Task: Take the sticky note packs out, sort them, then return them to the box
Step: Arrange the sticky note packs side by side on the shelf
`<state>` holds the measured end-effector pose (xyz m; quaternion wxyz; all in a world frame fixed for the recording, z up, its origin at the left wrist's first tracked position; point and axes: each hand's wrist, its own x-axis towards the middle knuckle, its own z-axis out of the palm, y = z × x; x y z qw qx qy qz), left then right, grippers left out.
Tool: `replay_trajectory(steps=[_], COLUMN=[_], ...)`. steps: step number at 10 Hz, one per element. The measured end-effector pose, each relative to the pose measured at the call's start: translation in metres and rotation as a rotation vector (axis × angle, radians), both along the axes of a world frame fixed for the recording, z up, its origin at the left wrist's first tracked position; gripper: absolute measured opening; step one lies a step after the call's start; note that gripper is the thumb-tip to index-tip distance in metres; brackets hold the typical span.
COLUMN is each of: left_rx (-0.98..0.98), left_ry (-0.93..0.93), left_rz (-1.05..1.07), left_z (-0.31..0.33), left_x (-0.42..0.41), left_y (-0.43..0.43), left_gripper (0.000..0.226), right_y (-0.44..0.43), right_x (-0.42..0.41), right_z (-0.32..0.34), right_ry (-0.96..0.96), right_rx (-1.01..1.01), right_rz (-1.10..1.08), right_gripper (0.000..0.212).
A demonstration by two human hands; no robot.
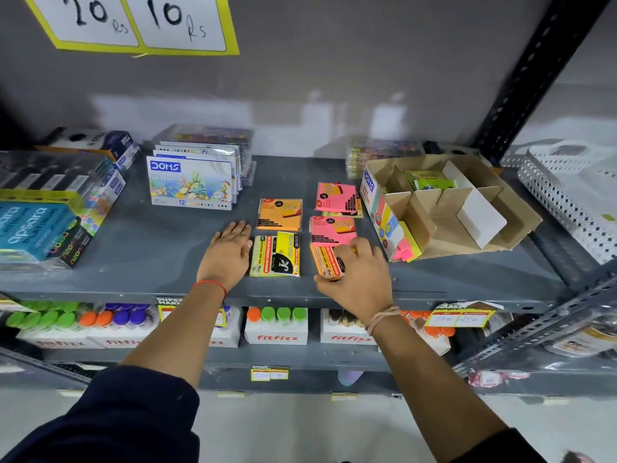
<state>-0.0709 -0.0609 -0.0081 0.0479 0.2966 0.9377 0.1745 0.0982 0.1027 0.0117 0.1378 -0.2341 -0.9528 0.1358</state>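
Sorting sticky note packs on a grey metal shelf (140,248)

Right hand (355,272) grips an orange pack (325,262); left hand (230,253) lies flat at nine o'clock of a yellow pack (275,255); divided cardboard box (467,228) at two o'clock.

Both arms reach up from six o'clock, dark sleeves pushed back to the elbows. Left hand (230,250) lies flat, palm down, fingers together pointing to twelve o'clock, a red thread at the wrist. Right hand (355,274) is curled, fingers bent towards eleven o'clock, thumb out at nine, a pale band on that wrist.
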Motion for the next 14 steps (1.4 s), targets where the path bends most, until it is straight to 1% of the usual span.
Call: replay_trajectory(steps=[1, 2, 3, 4, 5, 6, 7, 8, 9, 10, 11, 12, 13, 14], left_rx=[-0.001, 0.002, -0.001, -0.005, 0.001, 0.013, 0.006, 0.003, -0.019, -0.032, -0.041, -0.038, -0.027, -0.006], left_ry=[-0.004, -0.002, 0.001, 0.004, 0.009, 0.009, 0.029, 0.025, 0.046, 0.047, 0.039, 0.029, 0.015, 0.009], left_rz=[-0.004, -0.003, -0.005, -0.006, -0.006, -0.003, -0.022, -0.027, -0.033, -0.031, -0.032, -0.039, -0.042, -0.032], left_z=[0.000, 0.000, 0.001, 0.000, -0.001, -0.001, -0.002, -0.003, -0.003, -0.004, -0.005, -0.005, -0.005, -0.007], left_x=[0.000, 0.001, 0.001, 0.000, 0.000, -0.001, -0.001, -0.002, -0.004, -0.004, -0.004, -0.004, -0.004, -0.002], left_y=[0.000, 0.000, 0.000, 0.000, 0.000, -0.001, -0.001, -0.001, -0.001, -0.001, 0.000, 0.000, -0.001, -0.002], left_gripper=[0.045, 0.045, 0.045, 0.045, 0.045, 0.045, 0.046, 0.047, 0.047, 0.048, 0.051, 0.052, 0.051, 0.048], right_y=[0.003, 0.007, 0.012, 0.017, 0.019, 0.014, 0.006, -0.007, -0.014, -0.013, -0.008, -0.007, 0.003, 0.039], right_x=[-0.004, -0.006, -0.008, -0.008, -0.012, -0.036, -0.074, -0.112, -0.139, -0.148, -0.147, -0.145, -0.135, -0.108], right_z=[0.008, 0.018, 0.035, 0.053, 0.068, 0.073, 0.068, 0.058, 0.046, 0.031, 0.022, 0.019, 0.026, 0.038], right_ry=[-0.065, -0.301, -0.434, -0.346, -0.106, 0.140, 0.255, 0.163, -0.047, -0.232, -0.221, -0.230, -0.138, -0.140], right_rx=[-0.038, -0.052, -0.111, -0.199, -0.311, -0.532, -0.565, -0.426, -0.215, -0.185, -0.170, -0.143, -0.212, -0.243], right_rz=[-0.009, 0.028, 0.047, 0.048, 0.063, 0.052, 0.023, 0.052, 0.076, 0.140, 0.168, 0.195, 0.182, 0.217], right_gripper=[0.070, 0.079, 0.072, 0.056, 0.039, 0.034, 0.037, 0.044, 0.057, 0.058, 0.043, 0.042, 0.050, 0.065])
